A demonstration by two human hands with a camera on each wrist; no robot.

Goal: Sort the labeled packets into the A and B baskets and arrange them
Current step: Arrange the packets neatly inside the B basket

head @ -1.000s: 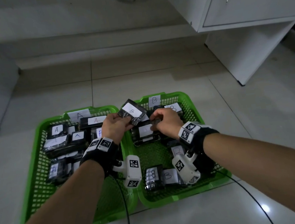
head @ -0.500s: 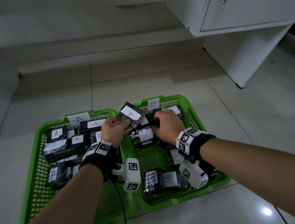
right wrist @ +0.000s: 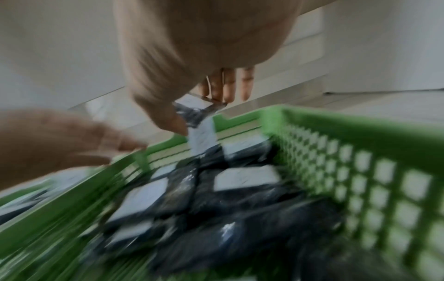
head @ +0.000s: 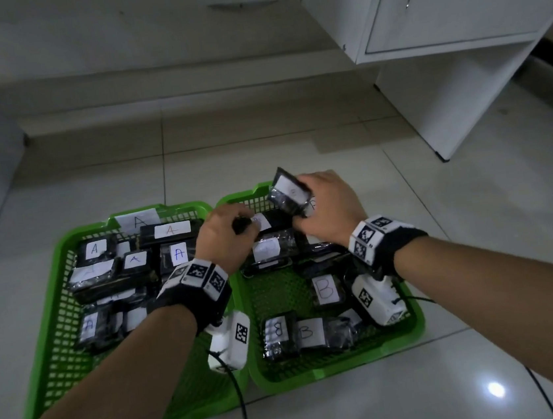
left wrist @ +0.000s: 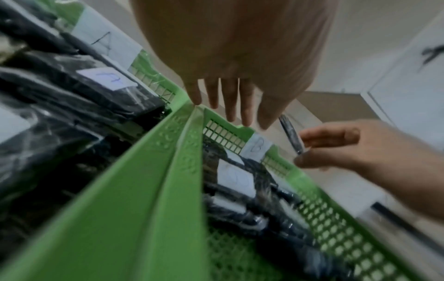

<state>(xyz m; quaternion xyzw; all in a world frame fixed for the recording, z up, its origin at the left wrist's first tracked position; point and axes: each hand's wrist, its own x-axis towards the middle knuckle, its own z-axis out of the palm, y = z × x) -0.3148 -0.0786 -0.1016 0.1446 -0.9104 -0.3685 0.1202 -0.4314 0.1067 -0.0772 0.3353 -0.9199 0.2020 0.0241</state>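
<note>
The right hand (head: 328, 205) pinches a black packet (head: 288, 192) and holds it up over the far edge of the B basket (head: 414, 314). The left hand (head: 226, 237) is flat and open, holding nothing, over the place where the B basket meets the A basket (head: 54, 324) on its left.

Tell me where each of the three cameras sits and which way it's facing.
Head: worn on the head, looking forward and down at two green baskets on the floor; both forearms, left hand and right hand show.
Left wrist: under the left wrist, looking along the fingers over the baskets' shared rims; right hand there too.
Right wrist: under the right wrist, blurred, looking along the hand into the B basket.
Shared: all three show the packet held in the right hand.
</note>
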